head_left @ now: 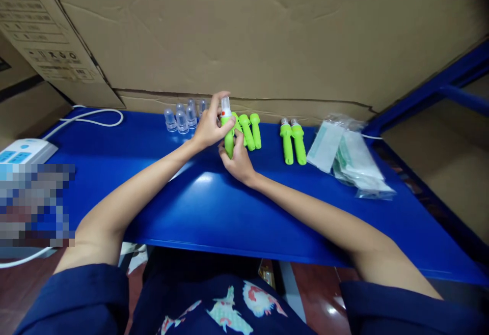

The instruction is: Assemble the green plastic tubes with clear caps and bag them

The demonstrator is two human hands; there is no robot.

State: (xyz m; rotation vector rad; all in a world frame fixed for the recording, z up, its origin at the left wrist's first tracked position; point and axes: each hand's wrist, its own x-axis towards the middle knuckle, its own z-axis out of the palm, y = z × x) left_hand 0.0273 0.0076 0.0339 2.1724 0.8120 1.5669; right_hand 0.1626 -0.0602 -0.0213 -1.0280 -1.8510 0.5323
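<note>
The right hand (237,161) is gripping a green pen (228,139) upright above the blue table (214,213), while the left hand (211,123) is pinching a clear cap (225,106) onto its tip (seemingly mid-capping). Next, I judge, calls for pressing it straight down.

Lime-green pen (229,144), clear cap (225,105), blue table (214,213), brown cardboard (267,29)

On the table (214,213) I see caps (182,116) at rear left, loose pens (250,130) centre, two pens (292,142) right of them, packets (351,159) far right.
</note>
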